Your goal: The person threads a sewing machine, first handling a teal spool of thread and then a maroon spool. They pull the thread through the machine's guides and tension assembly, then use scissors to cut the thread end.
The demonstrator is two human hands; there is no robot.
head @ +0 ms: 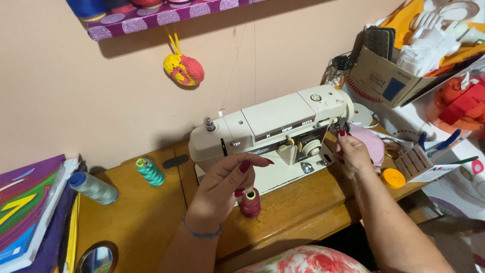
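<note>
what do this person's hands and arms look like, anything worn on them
Both arms are bare, with no sleeves in view. The left hand has long nails painted dark red, and a thin blue band circles its wrist. The right hand shows the same dark red polish on a nail near the sewing machine. No rings, watch or gloves are visible on either hand.

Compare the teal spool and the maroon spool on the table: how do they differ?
The teal spool lies tilted on its side, away from both hands; the maroon spool stands upright just below the left hand. The teal spool sits left of the sewing machine; the maroon spool sits in front of it. Both are cone-shaped thread spools on the wooden table.
</note>
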